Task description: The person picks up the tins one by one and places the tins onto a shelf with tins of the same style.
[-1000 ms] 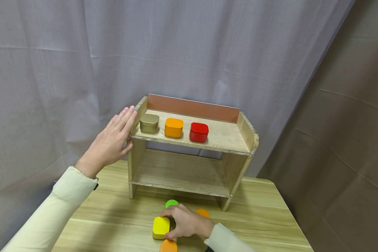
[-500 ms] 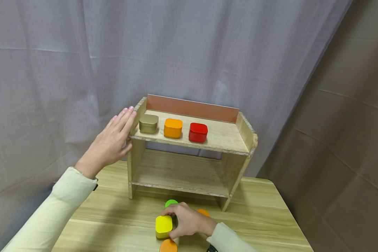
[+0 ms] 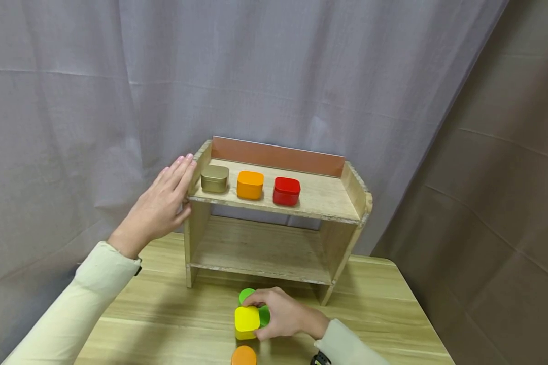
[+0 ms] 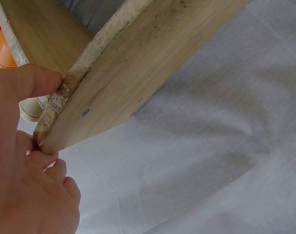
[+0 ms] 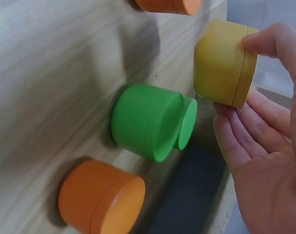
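Your left hand (image 3: 157, 209) is pinching the shelf (image 3: 265, 248), right hand (image 3: 280, 313) the yellow box (image 3: 247, 323). Low carrying is perhaps risking toppled green tubs (image 3: 246, 295).

Place: I take it for a screened-off trial bay, lab-like; whether it belongs to a lab, an office or a home, I cannot tell from here. Evidence: grey curtain (image 3: 274, 76), creased, hanging right across behind; a browner drape (image 3: 493, 203) closing the right side. Before them a counter (image 3: 374, 309), pale wood-grain top, rounded far corner. On it a small raw-wood shelf unit (image 3: 265, 248), rough-edged, its upper board (image 3: 324, 196) carrying a spaced row of plain lidded boxes (image 3: 250, 186) in olive, orange and red.
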A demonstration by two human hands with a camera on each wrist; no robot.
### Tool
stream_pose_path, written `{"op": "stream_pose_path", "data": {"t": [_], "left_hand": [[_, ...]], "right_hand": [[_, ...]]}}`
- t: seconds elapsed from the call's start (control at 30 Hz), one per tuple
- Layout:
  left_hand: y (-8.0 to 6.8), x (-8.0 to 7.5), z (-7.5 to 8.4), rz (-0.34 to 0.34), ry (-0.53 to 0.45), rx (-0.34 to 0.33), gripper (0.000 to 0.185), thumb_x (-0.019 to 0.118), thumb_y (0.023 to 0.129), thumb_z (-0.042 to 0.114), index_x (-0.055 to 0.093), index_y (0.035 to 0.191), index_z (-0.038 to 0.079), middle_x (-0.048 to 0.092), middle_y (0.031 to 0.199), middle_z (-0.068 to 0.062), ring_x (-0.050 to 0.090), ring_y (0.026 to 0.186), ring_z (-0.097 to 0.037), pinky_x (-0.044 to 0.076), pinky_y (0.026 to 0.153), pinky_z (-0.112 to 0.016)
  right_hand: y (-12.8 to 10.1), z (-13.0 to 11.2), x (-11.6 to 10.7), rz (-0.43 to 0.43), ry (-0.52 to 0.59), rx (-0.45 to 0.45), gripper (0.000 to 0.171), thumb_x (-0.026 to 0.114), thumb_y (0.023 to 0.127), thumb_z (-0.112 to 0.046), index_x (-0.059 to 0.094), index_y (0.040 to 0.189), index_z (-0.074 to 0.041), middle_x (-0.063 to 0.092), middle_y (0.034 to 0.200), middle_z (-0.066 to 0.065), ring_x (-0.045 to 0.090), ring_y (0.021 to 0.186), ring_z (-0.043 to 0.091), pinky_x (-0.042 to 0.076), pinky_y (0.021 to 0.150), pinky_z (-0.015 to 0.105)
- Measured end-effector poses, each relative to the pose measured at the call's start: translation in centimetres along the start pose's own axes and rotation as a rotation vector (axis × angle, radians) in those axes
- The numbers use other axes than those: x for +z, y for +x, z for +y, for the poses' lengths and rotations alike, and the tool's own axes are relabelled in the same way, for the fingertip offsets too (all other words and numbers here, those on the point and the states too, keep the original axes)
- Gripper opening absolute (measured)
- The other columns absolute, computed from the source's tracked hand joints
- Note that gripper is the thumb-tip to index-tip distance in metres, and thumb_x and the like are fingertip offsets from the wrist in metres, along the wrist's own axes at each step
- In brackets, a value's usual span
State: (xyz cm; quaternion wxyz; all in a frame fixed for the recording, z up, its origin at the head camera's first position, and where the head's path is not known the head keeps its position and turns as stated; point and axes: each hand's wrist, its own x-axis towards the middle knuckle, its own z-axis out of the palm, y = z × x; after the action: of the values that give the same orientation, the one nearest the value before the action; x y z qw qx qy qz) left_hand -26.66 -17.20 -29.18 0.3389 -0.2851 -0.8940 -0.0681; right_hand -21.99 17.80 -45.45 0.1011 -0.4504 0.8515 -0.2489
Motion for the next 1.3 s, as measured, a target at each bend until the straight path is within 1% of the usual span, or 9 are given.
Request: {"op": "stream_pose_path", "data": {"t": [0.2,0.47,0.7,0.97,1.1,1.3], "left_hand": [[0.0,-0.1,0.0,-0.001,-0.002,-0.002,0.095,0.069,0.088,0.011,0.018,0.166,-0.004,0.021,0.175,-0.023,0.025,0.161,-0.043,0.027,0.131,-0.061],[-0.2,-0.1,-0.1,-0.004,-0.004,-0.01,0.096,0.069,0.088,0.01,0.017,0.167,-0.004,0.02,0.175,-0.023,0.024,0.161,-0.043,0.027,0.131,-0.06],[-0.1,-0.1,0.0,0.0,-0.004,-0.005,0.095,0.068,0.088,0.01,0.017,0.167,-0.004,0.021,0.175,-0.023,0.025,0.161,-0.043,0.029,0.13,-0.061],[0.0,-0.2,0.0,-0.004,0.0,-0.003,0.096,0.07,0.088,0.01,0.017,0.167,-0.004,0.02,0.175,-0.023,0.025,0.161,-0.043,0.029,0.13,-0.062],[0.0,-0.1,-0.1,-0.005,-0.008,-0.005,0.096,0.069,0.088,0.01,0.017,0.167,-0.004,0.019,0.176,-0.022,0.024,0.162,-0.043,0.028,0.13,-0.062],[0.0,-0.2,0.0,-0.018,-0.017,-0.011,0.094,0.068,0.089,0.009,0.016,0.167,-0.003,0.018,0.176,-0.022,0.022,0.162,-0.042,0.025,0.132,-0.06]], "right_hand": [[-0.9,-0.4,-1.3,-0.011,0.011,0.027,0.056,0.085,0.081,-0.017,0.068,0.134,-0.012,0.072,0.13,-0.002,0.066,0.113,0.001,0.06,0.102,0.024],[-1.8,-1.2,-3.2,0.0,-0.012,0.04,0.057,0.087,0.08,-0.017,0.068,0.134,-0.012,0.073,0.129,-0.003,0.066,0.112,0.001,0.059,0.1,0.022],[-2.9,-1.6,-4.9,-0.008,0.022,0.046,0.056,0.084,0.082,-0.019,0.067,0.136,-0.014,0.073,0.129,-0.005,0.066,0.111,0.001,0.06,0.1,0.024],[-3.7,-2.9,-7.0,0.028,0.019,0.046,0.056,0.084,0.079,-0.015,0.069,0.133,-0.015,0.074,0.126,-0.006,0.068,0.109,0.001,0.06,0.1,0.025],[-4.1,-3.3,-8.1,0.043,-0.007,0.047,0.058,0.085,0.077,-0.015,0.069,0.133,-0.013,0.075,0.126,-0.004,0.068,0.11,0.003,0.06,0.101,0.026],[-4.9,-3.9,-10.1,0.073,-0.041,0.007,0.059,0.085,0.077,-0.011,0.068,0.133,-0.009,0.076,0.126,-0.001,0.069,0.11,0.006,0.062,0.101,0.031]]}}
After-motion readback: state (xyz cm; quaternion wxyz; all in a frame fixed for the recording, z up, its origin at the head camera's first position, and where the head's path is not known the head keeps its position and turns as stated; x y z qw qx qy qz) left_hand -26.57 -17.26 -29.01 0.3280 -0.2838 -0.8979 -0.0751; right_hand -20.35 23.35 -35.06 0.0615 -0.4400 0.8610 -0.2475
